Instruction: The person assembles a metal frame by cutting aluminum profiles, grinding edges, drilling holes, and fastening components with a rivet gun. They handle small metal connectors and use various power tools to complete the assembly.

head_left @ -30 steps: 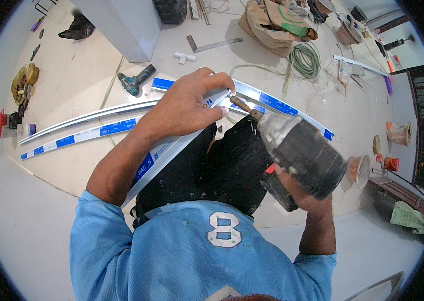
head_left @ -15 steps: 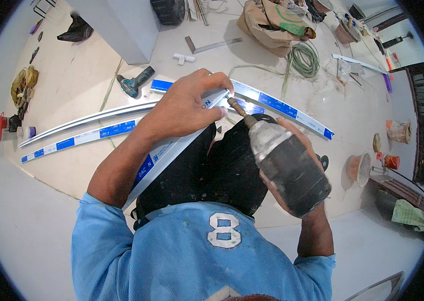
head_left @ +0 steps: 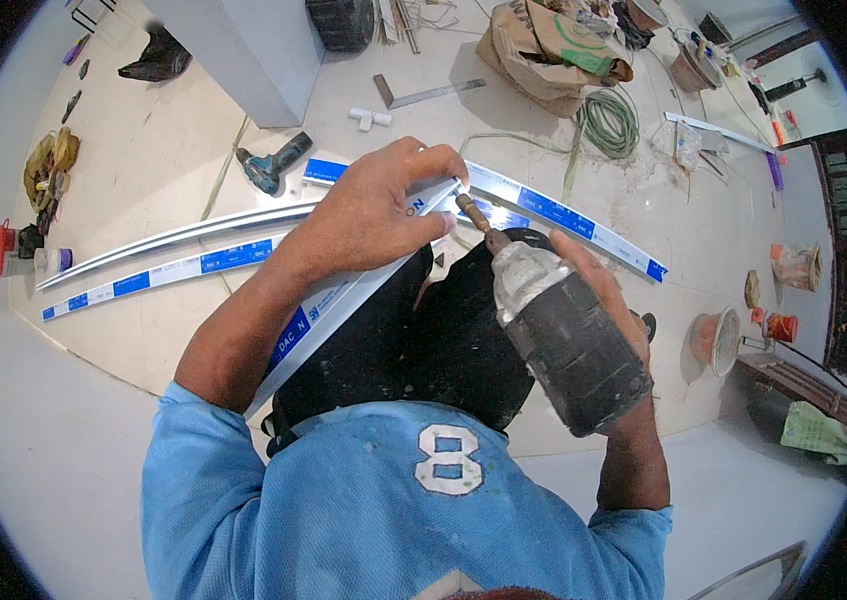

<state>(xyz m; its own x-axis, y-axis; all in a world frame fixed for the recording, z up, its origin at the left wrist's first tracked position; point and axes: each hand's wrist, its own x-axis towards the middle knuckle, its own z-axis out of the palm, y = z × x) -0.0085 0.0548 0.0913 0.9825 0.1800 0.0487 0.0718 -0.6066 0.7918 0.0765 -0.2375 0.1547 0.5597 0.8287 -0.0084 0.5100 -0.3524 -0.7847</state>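
My left hand (head_left: 383,205) grips the upper end of a white metal profile (head_left: 351,285) with blue printed film. The profile slants down across my lap, passing under my left forearm. A power drill (head_left: 568,335) with a grey front and black body is in my right hand (head_left: 608,290), whose fingers are mostly hidden behind it. The drill's brass-coloured bit holder (head_left: 475,213) points up and left, its tip at the profile's end beside my left thumb and index finger. Whether the tip enters the metal cannot be made out.
More blue-and-white profiles (head_left: 568,220) lie on the floor ahead and to the left. A teal cordless drill (head_left: 275,162), a white pipe tee (head_left: 369,119) and a metal square (head_left: 430,93) lie beyond. Coiled green hose (head_left: 608,125) rests near a brown sack (head_left: 533,60); a pillar (head_left: 243,55) stands ahead.
The drill's body has shifted slightly left in my right hand, its tip staying by the profile's end. My left hand keeps its grip.
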